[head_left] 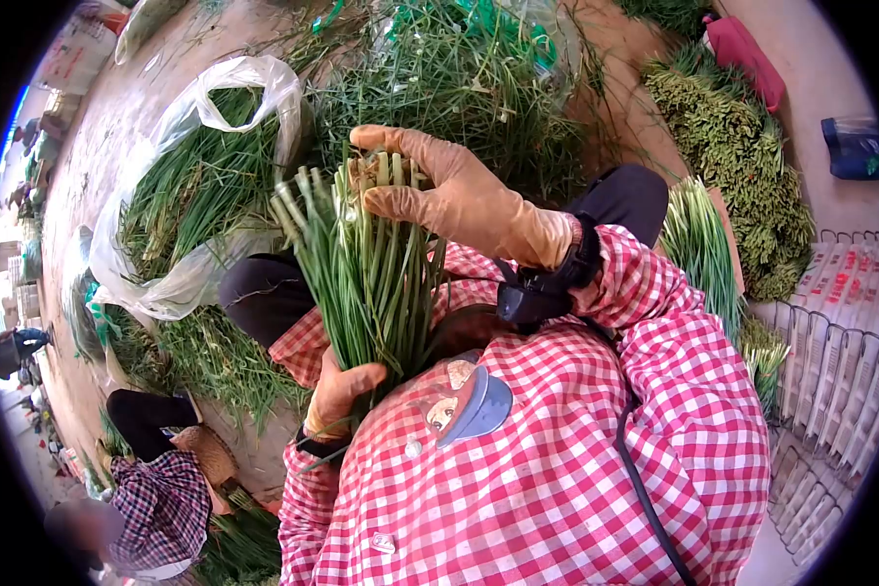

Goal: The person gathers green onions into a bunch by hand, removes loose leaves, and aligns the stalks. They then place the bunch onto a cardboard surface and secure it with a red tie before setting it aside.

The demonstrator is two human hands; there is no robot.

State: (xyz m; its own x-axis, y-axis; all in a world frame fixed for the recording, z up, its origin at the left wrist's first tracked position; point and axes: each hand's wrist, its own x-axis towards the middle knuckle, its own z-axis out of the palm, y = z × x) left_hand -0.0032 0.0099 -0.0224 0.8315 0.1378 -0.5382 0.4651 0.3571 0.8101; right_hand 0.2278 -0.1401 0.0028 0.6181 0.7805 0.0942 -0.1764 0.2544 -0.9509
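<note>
Flr [96, 161] w/ greens [439, 98] | L grip [342, 393] closed rnd 1 bunch [366, 283] | R grip [469, 200] spread at stem ends [350, 186]

Gloves [474, 205] matt, creased, rubbery-looking. Stalk bunch [376, 269] smooth, faintly glossy. Carrier bag [171, 298] thin, crinkled, glossy translucent plastic. Checked shirt [557, 449] matt cloth, softly wrinkled.

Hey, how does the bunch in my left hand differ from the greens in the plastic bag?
The held bunch is gripped in your left hand, whereas the bagged greens lie in the plastic bag. The held bunch has its stems lined up, pale ends together; the bagged greens lie looser, with many strands crossing. The held bunch shows thicker-looking stems than the bagged greens. Both are long, narrow and mostly green.
</note>
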